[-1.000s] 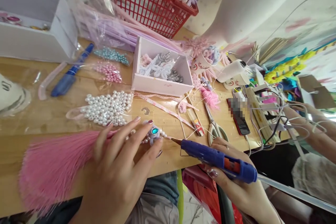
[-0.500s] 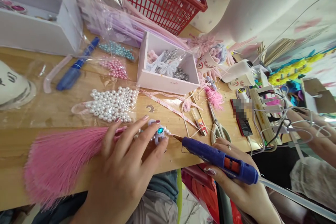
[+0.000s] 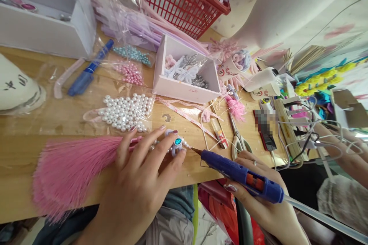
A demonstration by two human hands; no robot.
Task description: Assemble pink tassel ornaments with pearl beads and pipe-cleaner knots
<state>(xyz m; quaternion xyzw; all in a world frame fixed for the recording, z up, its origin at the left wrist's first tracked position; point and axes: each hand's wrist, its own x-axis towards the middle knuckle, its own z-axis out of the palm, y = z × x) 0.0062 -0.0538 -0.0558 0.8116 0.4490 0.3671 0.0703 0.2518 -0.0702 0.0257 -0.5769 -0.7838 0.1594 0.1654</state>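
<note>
My left hand (image 3: 140,172) is closed over a beaded tassel ornament on the wooden table, thumb and index finger on either side of its blue gem (image 3: 178,141). White pearl beads and pale lilac fuzzy loops surround the gem. A long pink tassel (image 3: 71,172) fans out to the left from under my fingers, which hide where it joins. My right hand (image 3: 255,183) grips a blue hot glue gun (image 3: 238,174) with a clear glue stick (image 3: 313,212) coming out of its back. The gun's nozzle points left, close to the ornament's pearl end; whether they touch, I cannot tell.
Behind the hands lie white pearls (image 3: 128,111), a blue marker (image 3: 90,69), a white box of trinkets (image 3: 184,88), a tape measure (image 3: 184,115), scissors (image 3: 240,141) and a phone (image 3: 268,139). A red basket (image 3: 181,4) stands behind. Another person's arm (image 3: 342,151) is at right.
The view has shifted slightly, so most things on the left appear a little further right. Both hands keep their hold on the ornament and the glue gun.
</note>
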